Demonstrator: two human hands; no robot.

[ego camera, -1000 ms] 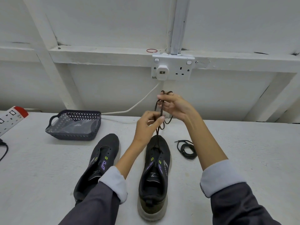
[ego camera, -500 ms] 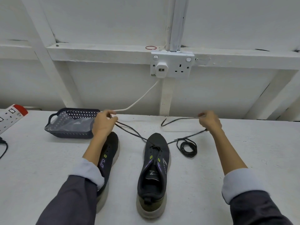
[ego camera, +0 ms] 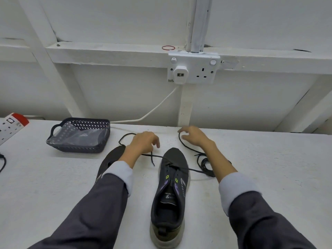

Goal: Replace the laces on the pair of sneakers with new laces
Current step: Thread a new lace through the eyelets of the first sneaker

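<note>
Both hands have come in from the wide pull of half a sec ago and now sit low over the desk (ego camera: 53, 186), just past the toe of the sneaker (ego camera: 170, 186). Left hand (ego camera: 143, 142) hangs w/ fingers loosely curled over the lace (ego camera: 156, 156); can't tell if it's pinching it tbh. Right hand (ego camera: 195, 136) has let go, fingers slack, w/ the lace looping just beside its fingertips. The lace is thru the sneaker's bottom eyelets, between the two wrists, ends trailing out both sides. It's thin, floppy, weighs nothing and prob a bit slick, so imo grab the stiff tip lying just on the near side of the left hand. Spare coil (ego camera: 204, 163) sits partly under the right forearm.
</note>
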